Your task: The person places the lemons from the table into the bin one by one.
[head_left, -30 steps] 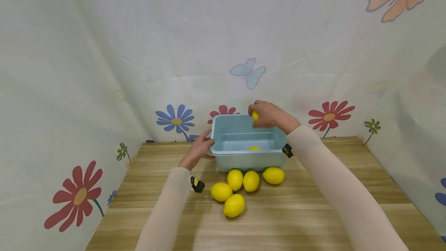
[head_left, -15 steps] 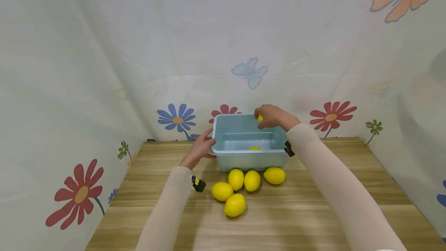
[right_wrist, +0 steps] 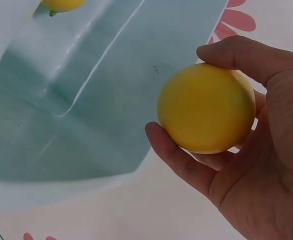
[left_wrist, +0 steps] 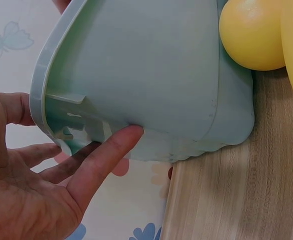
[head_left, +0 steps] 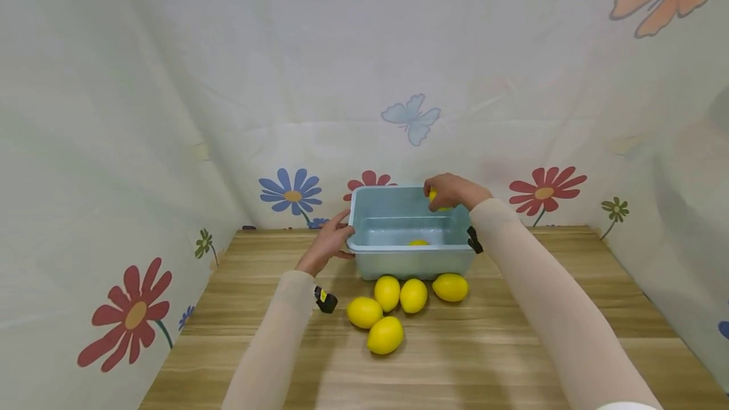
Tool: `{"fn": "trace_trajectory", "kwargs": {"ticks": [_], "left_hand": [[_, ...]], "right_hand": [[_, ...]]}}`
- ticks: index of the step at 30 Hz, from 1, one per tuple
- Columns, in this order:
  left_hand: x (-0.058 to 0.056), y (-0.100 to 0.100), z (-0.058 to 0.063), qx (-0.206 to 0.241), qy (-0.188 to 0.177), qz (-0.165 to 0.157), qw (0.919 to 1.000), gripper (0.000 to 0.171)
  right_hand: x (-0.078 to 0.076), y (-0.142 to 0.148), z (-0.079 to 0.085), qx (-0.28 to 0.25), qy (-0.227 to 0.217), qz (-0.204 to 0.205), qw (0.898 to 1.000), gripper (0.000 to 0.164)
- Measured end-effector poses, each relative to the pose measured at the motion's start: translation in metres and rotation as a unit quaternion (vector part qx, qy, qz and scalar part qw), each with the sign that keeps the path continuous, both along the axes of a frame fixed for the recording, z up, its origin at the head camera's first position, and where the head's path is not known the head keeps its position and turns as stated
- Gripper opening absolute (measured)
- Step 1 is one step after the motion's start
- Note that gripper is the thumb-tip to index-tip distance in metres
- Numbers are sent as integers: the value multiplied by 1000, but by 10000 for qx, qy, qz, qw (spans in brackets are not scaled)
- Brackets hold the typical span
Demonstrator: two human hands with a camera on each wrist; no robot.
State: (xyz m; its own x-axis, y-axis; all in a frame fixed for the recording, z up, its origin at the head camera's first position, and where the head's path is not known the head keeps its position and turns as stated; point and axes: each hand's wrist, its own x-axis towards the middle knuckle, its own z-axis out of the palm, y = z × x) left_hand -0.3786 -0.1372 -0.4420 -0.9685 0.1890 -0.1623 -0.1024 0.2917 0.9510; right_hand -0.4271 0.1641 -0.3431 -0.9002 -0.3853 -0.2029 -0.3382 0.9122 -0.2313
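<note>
A pale blue plastic bin (head_left: 364,223) stands at the back of the wooden table. My left hand (head_left: 340,233) rests against its left end; in the left wrist view the straight fingers (left_wrist: 104,155) touch the bin wall (left_wrist: 146,75) under the rim. My right hand (head_left: 451,191) grips a yellow lemon (head_left: 433,195) above the bin's far right corner. The right wrist view shows that lemon (right_wrist: 206,107) cupped between thumb and fingers over the bin's inside (right_wrist: 86,100). Another lemon (head_left: 417,243) lies in the bin.
Several loose lemons lie on the table just in front of the bin, among them one (head_left: 450,287) at the right and one (head_left: 385,335) nearest me. A flower-and-butterfly printed curtain (head_left: 410,119) closes in the back and both sides.
My right hand has carried the lemon to the right and slightly down, toward the bin's far right corner. The left hand stays on the bin's left end.
</note>
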Motion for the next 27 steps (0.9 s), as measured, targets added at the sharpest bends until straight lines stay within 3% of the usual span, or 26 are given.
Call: {"fn": "trace_trajectory", "kwargs": {"ticks": [16, 27], "left_hand": [[1, 1, -1, -10, 22, 15, 10000, 63], [2, 0, 0, 29, 99, -37, 9999, 63]], "right_hand": [[3, -2, -1, -8, -32, -60, 10000, 37], [16, 4, 2, -237, 199, -78, 9995, 38]]}}
